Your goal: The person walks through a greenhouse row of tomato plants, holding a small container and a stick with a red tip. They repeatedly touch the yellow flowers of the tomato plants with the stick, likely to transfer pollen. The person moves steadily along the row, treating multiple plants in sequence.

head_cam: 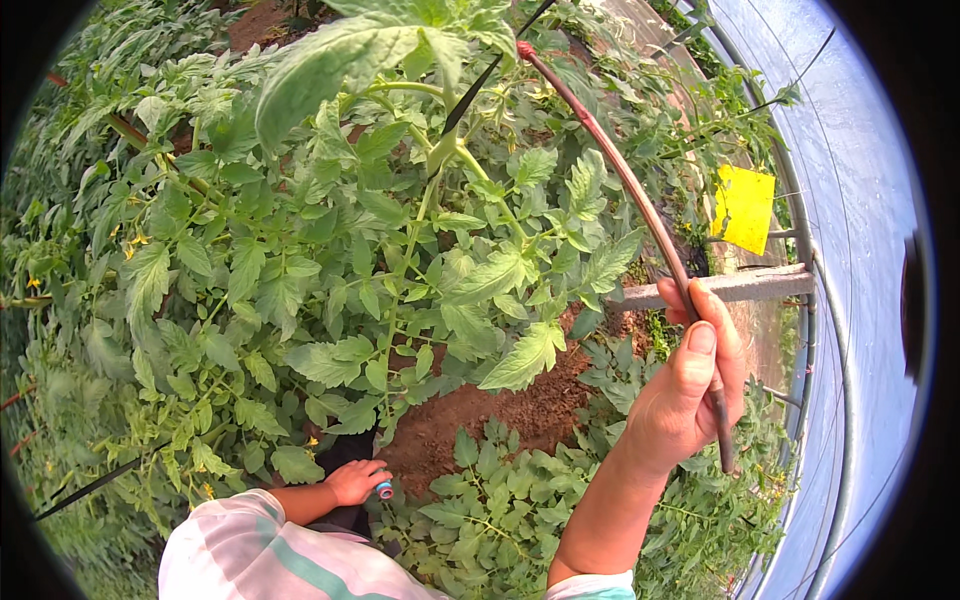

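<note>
My right hand (694,375) is raised at the right and grips a thin, slightly curved brown stick (637,187) between thumb and fingers. The stick's reddish tip points up and left, close to the yellow flowers of a tomato plant (442,150). That plant's stem runs up along a black string (472,97). Low at the centre left, my left hand (356,482) is closed around a small container (384,490) with a blue and red end; most of it is hidden in the fingers.
Dense tomato foliage (172,300) fills the left, with more plants (495,517) below. Brown soil (480,420) shows between them. A yellow sticky trap (744,210) hangs at the right, above a grey beam (720,291). Metal pipes (840,360) and plastic greenhouse film (877,225) curve along the right.
</note>
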Demonstrator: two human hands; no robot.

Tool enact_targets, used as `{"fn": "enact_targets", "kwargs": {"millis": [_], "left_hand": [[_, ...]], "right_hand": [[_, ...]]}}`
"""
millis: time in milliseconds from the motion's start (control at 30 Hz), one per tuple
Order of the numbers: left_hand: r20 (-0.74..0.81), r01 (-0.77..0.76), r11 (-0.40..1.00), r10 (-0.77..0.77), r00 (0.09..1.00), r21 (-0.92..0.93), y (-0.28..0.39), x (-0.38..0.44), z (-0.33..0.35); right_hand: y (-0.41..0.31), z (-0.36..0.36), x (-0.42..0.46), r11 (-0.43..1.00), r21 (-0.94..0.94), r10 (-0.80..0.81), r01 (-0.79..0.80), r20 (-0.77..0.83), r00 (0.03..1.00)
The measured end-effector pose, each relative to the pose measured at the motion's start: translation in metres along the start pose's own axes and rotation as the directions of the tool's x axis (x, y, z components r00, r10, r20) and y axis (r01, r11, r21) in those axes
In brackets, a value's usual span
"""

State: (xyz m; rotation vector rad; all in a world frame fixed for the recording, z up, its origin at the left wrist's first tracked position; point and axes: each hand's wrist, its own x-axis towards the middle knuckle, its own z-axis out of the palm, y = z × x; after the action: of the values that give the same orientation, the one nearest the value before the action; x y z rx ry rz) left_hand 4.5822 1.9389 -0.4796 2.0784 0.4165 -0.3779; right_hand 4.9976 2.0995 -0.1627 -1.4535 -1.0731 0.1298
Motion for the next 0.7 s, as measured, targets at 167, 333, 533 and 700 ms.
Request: {"fn": "enact_targets", "kwargs": {"millis": [167,333,533,700], "left_hand": [[0.008,0.006,1.0,-0.006,1.0,-0.012,0.0,0.001,-0.004],[0.004,0.006,1.0,-0.006,1.0,-0.005,-0.001,0.001,-0.005],[-0.003,-0.005,1.0,0.005,1.0,-0.019,-0.003,0.0,-0.006],[0.008,0.002,1.0,-0.002,1.0,-0.028,-0.004,-0.001,-0.007]], "right_hand": [[-0.002,0.001,0.001,0.999,-0.022,-0.031,0.03,-0.02,0.999],[-0.011,0.003,-0.001,0.996,-0.032,-0.079,0.079,0.016,0.997],[-0.006,-0.004,-0.005,0.978,-0.157,-0.124,0.135,0.079,0.989],[-0.003,-0.008,-0.02,0.991,-0.03,-0.13,0.127,-0.15,0.98]]}}
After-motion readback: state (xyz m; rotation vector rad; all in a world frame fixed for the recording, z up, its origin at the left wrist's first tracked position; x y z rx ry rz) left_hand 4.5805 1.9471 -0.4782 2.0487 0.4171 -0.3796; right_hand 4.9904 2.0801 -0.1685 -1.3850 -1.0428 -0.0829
